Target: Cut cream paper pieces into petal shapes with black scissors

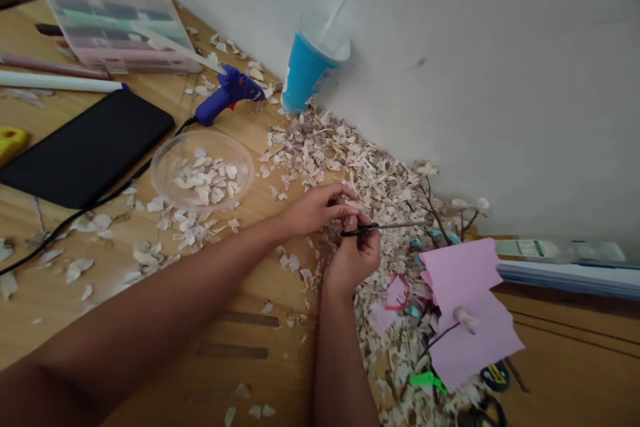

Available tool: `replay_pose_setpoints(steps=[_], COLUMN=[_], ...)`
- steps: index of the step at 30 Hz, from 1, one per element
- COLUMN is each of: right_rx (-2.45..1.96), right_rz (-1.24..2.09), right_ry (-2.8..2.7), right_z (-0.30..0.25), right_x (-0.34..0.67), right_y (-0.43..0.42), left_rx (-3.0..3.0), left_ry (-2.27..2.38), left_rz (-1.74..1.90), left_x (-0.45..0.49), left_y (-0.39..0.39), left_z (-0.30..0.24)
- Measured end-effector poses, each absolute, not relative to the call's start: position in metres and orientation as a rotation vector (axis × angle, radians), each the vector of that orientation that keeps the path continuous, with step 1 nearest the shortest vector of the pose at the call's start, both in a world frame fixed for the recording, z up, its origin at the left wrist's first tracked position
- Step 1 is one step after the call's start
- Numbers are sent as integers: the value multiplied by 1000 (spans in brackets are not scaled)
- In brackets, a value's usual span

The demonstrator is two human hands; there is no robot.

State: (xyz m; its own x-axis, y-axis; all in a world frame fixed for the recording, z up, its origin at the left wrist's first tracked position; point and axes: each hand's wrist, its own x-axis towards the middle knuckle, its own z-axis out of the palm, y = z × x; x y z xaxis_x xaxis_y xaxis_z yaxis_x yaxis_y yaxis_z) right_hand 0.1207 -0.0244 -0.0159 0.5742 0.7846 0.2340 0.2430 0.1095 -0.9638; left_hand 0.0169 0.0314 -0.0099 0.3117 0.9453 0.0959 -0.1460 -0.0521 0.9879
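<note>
My right hand (354,255) is closed around a pair of small scissors (385,227) with black handles, blades pointing right. Just left of it, my left hand (316,207) has its fingers pinched together by the scissor handles, on something too small to make out. Both hands hover over a heap of pale shell-like flakes (345,153) spread along the wall. A clear shallow dish (203,170) with several flakes in it sits to the left of my hands.
A blue glue gun (229,93) with its black cord, a blue cup with a straw (313,67), a black phone (87,147), a clear plastic box (110,13) and pens lie on the wooden table. Pink paper sheets (465,307) and dark twigs lie at the right.
</note>
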Motion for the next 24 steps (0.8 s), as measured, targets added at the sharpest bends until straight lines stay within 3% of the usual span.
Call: replay_pose_setpoints(steps=[4, 12, 24], right_rx=[-1477, -1501, -1554], right_rz=[416, 419, 364], right_ry=[-879, -893, -1042], right_z=[-14, -14, -12], right_x=[124, 123, 120], right_y=[-25, -26, -29], left_rx=[1217, 1391, 760], left_ry=[654, 720, 616], left_rz=[1007, 1148, 1203], left_x=[18, 15, 24], left_y=[35, 35, 43], left_z=[-14, -10, -20])
